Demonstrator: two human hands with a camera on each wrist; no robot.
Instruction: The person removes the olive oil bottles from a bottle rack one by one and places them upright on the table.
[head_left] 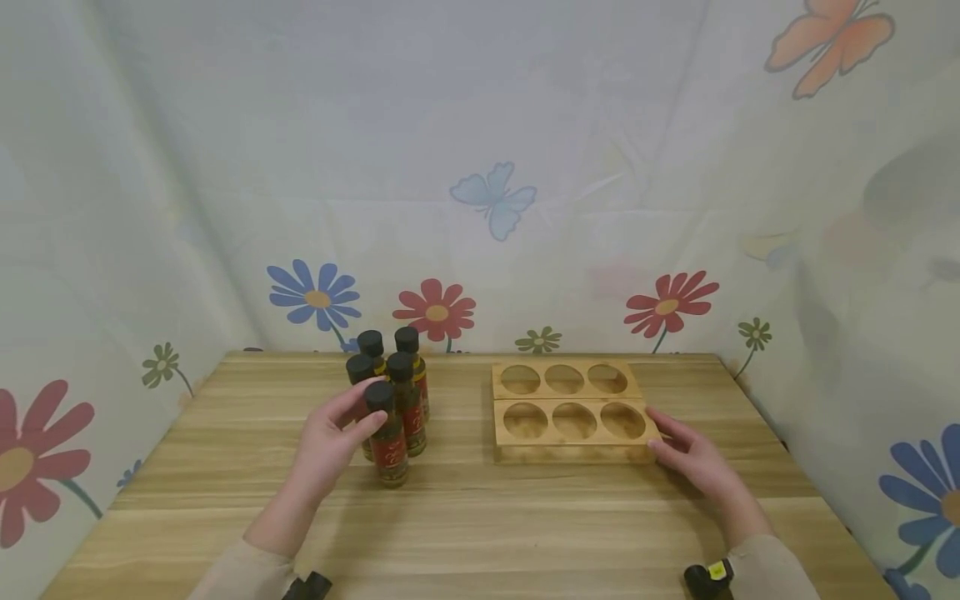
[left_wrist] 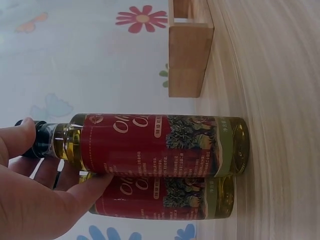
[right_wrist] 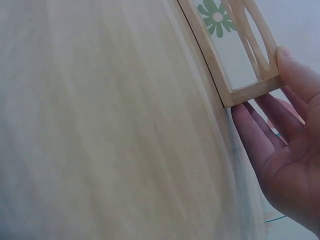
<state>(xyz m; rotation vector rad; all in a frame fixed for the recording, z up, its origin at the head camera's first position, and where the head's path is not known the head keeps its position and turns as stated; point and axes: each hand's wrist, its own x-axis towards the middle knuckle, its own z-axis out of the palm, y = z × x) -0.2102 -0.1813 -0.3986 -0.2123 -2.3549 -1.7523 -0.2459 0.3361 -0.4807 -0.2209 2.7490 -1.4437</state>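
My left hand (head_left: 327, 442) grips a dark-capped olive oil bottle (head_left: 391, 454) near its top, thumb and fingers around the cap and neck. The bottle stands upright, frontmost in a close group of several like it. In the left wrist view its red label shows clearly, and a second bottle (left_wrist: 150, 206) is right beside it. At the right, my right hand (head_left: 697, 457) holds the end of a wooden rack (head_left: 573, 455), which has two stepped rows of round holes with no bottles in them. The right wrist view shows the thumb on the rack's upper edge (right_wrist: 256, 90) and fingers against its end.
More olive oil bottles (head_left: 412, 408) stand just behind the held one, left of the rack. The wood-grain table (head_left: 480, 533) ends at a printed cloth backdrop (head_left: 360, 192) behind, with cloth on both sides too.
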